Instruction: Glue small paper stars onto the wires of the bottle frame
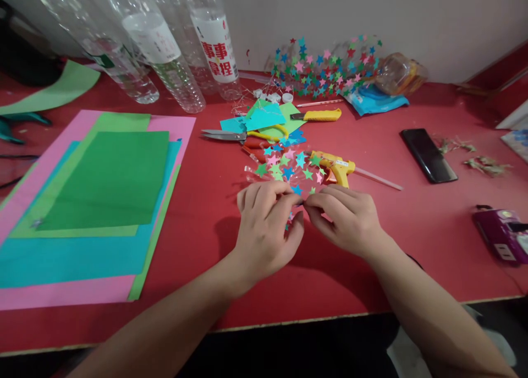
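Observation:
My left hand (264,224) and my right hand (348,218) meet over the front middle of the table. Thumb and fingers of both are pinched together around a tiny dark piece, too small and covered to name. Just beyond and partly beneath them is a clear plastic piece covered with coloured stars (288,173) in pink, green and blue. My fingers hide its near part. Close behind my right hand lies a yellow glue gun (338,168) with a clear glue stick in its back. Yellow-handled scissors (225,136) rest farther back on the left.
Coloured paper sheets (111,180) are stacked at left, below several plastic bottles (214,42). A yellow box cutter (322,115) and another star-covered clear plastic piece (325,70) lie at the back. A black phone (429,155) and a purple power socket (499,235) are at right.

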`<state>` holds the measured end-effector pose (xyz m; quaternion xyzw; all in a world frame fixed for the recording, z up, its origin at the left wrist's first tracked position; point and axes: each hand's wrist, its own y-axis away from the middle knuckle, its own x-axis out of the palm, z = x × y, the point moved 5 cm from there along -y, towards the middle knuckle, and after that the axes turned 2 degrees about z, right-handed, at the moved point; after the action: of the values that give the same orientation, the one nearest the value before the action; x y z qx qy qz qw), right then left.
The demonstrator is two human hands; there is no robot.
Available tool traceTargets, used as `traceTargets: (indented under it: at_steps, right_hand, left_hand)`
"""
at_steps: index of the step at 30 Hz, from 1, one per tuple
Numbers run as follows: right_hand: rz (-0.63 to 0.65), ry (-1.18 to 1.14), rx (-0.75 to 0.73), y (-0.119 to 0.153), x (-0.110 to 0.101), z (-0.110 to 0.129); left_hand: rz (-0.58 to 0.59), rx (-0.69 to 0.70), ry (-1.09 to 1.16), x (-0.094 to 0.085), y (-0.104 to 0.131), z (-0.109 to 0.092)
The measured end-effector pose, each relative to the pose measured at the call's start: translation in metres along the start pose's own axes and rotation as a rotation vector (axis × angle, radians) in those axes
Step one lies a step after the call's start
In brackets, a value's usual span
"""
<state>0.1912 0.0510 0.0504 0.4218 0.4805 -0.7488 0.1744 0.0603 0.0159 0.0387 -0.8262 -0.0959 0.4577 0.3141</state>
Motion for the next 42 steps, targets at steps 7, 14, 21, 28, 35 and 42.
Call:
traceTargets:
  at_steps: [7, 14, 21, 28, 35, 42]
  right_hand:
    - [-0.004, 0.017, 0.011, 0.001, 0.002, 0.000]
    - [-0.021, 0.025, 0.017, 0.001, 0.002, 0.000]
    - [-0.017, -0.032, 0.066, 0.001, 0.005, -0.001]
    - [-0.020, -0.034, 0.075, 0.002, 0.006, -0.001]
    - [-0.043, 0.026, 0.052, 0.000, 0.006, 0.002]
    - [-0.082, 0.017, 0.030, 0.001, 0.005, 0.003]
  left_hand:
    - [-0.015, -0.055, 0.038, -0.001, -0.002, 0.004]
    - [-0.040, -0.097, 0.035, -0.002, -0.002, 0.006]
    - [-0.027, -0.122, 0.044, -0.001, -0.001, 0.008]
    - [0.023, -0.113, 0.053, 0.000, -0.002, 0.010]
    - [0.049, -0.133, 0.093, 0.001, -0.001, 0.012]
    - [0.035, -0.096, 0.106, 0.005, -0.001, 0.017]
